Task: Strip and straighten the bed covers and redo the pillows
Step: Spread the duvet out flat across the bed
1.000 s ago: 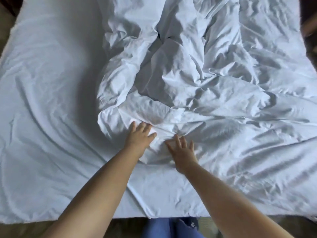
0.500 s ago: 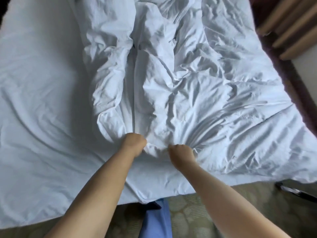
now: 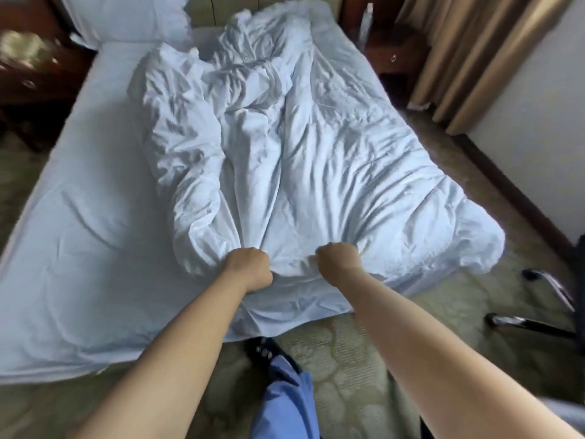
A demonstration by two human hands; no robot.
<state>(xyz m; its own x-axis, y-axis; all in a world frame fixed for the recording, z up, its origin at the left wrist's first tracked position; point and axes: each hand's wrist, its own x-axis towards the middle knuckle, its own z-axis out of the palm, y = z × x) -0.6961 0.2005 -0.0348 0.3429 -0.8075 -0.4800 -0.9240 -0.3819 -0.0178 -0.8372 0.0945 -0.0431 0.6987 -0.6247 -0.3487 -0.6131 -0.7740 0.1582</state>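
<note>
Fists come first: we have our left hand [image 3: 250, 268] and our right hand [image 3: 339, 260] closed tight on bunches of the white duvet [image 3: 316, 172], the two sitting near each other just below the middle of the frame, with creases fanning up and away from each grip. From those grips the duvet runs toward the top of the frame in a long crumpled heap, filling the middle and right of the bed, its lower right corner bulging over the mattress edge and its near edge hanging off the foot of the bed above the patterned carpet [image 3: 348, 359]. To the left of the heap the white bottom sheet [image 3: 79, 232] lies bare, wrinkled but flat enough, reaching the left and lower left of the frame. A pillow [image 3: 126, 17] sits at the upper left, at the head of the bed, not yet handled as far as we can tell. We judge the work to be early: the duvet is partly dragged toward the foot but is neither off the bed nor spread smooth, the sheet beneath has its creases unsmoothed, and the pillow awaits redoing. Curtains [image 3: 474, 58] hang at the upper right, a dark wooden nightstand [image 3: 395, 49] stands beside the head of the bed, and metal chair legs [image 3: 531, 321] show at the right edge.
</note>
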